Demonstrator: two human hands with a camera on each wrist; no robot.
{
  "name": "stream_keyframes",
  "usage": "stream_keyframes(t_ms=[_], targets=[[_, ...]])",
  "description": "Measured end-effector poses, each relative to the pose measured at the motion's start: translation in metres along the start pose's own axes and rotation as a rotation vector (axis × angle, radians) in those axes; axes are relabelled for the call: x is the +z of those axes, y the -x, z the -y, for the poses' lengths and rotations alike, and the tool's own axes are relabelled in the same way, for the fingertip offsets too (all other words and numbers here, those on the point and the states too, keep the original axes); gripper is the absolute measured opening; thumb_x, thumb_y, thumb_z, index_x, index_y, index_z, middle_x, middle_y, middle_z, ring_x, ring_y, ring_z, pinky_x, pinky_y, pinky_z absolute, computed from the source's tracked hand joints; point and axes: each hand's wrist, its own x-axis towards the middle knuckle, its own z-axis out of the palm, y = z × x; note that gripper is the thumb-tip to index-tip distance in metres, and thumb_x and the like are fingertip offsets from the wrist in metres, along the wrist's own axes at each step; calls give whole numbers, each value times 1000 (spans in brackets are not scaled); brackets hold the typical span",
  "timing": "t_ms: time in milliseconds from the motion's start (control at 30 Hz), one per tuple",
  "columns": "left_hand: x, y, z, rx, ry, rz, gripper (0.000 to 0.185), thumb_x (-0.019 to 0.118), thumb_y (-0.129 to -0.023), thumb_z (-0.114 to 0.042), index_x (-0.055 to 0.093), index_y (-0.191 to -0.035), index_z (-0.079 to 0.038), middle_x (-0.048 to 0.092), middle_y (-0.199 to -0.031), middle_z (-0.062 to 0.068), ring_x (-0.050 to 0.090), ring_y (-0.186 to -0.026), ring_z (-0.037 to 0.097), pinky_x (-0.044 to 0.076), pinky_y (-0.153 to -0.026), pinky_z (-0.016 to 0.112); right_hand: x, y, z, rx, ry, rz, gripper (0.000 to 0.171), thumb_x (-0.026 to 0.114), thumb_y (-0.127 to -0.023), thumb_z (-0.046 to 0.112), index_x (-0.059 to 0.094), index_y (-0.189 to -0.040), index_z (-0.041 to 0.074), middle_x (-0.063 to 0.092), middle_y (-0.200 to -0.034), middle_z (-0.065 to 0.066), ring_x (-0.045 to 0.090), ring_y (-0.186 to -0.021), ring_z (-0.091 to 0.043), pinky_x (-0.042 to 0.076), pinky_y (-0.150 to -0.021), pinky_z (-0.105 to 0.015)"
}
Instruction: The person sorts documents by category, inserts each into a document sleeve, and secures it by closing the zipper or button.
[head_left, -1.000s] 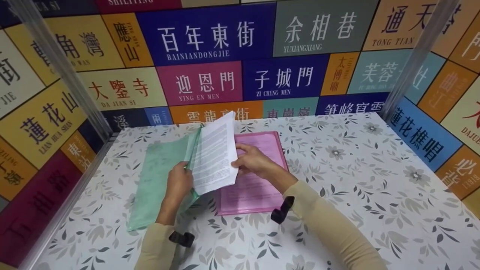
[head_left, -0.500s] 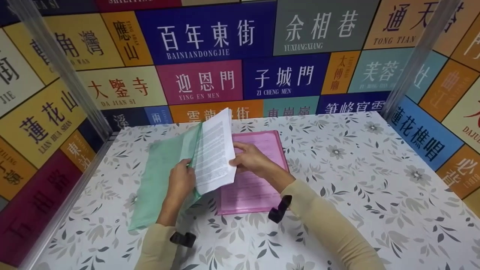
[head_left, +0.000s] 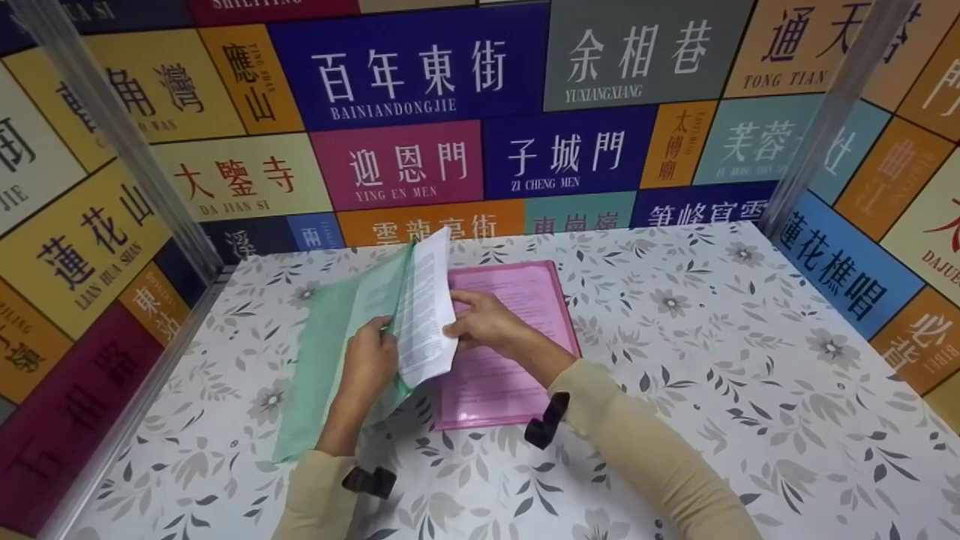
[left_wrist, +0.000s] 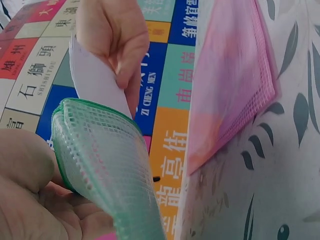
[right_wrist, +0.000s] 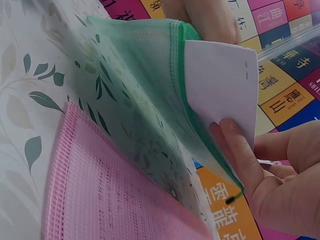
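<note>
My left hand (head_left: pixel 369 358) grips the open edge of a green mesh zipper pouch (head_left: pixel 322 345), which tilts up off the table on its right side. A stack of printed paper sheets (head_left: pixel 424 315) sticks partly out of the pouch mouth. My right hand (head_left: pixel 484 322) pinches the outer edge of the sheets, thumb on one face and fingers on the other. In the right wrist view the blank back of the paper (right_wrist: pixel 220 85) shows above the green zipper edge, with the dark zipper pull (right_wrist: pixel 230 200) at its far end.
A pink mesh zipper pouch (head_left: pixel 510 375) with printed sheets inside lies flat under and beside my right hand. The table (head_left: pixel 712 360) has a white leaf-patterned cover. Colourful sign-patterned walls (head_left: pixel 405 67) stand behind and at both sides, with clear corner posts.
The sheets have moved left and sit deeper in the green pouch. My right hand has followed them left, and my left hand has shifted slightly right with the pouch edge.
</note>
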Motion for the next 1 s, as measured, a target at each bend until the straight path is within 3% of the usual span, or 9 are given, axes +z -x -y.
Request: stream_keyframes(t_ms=[233,433,633,833,1000], targets=[[1,0,-5,-28,3,6,43,39,-101,-3,49,-142,8,58,-140,24,65,-117,32,53,-96,46,10,-1,2,15,38,-19,71,63,-88,-7,41,-153,10,71,-119,-24,72,-80,-17,57,-67,-28],[-1,2,-5,29,-4,-7,41,40,-100,-2,51,-138,10,61,-134,28,66,-115,36,53,-95,48,17,-3,6,14,66,-18,73,63,-87,-8,40,-153,12,71,-120,-24,72,-78,-17,57,-62,-26],[-3,3,-3,42,3,0,42,40,-101,-3,51,-139,9,60,-136,26,66,-114,34,53,-94,49,22,-5,9,16,104,-36,73,63,-85,-9,42,-153,11,71,-118,-23,70,-74,-15,56,-60,-25],[-2,2,-2,50,24,-5,41,41,-101,-3,52,-138,10,61,-135,27,65,-107,30,53,-94,48,19,-9,11,2,115,-122,63,62,-89,1,46,-150,11,73,-114,-23,72,-81,-19,60,-65,-31],[-1,2,-2,41,9,-8,41,40,-100,-2,53,-137,9,60,-136,27,61,-105,27,50,-98,48,9,-18,12,-9,101,-220,68,61,-89,-1,41,-153,12,72,-110,-23,68,-71,-15,59,-61,-30]])
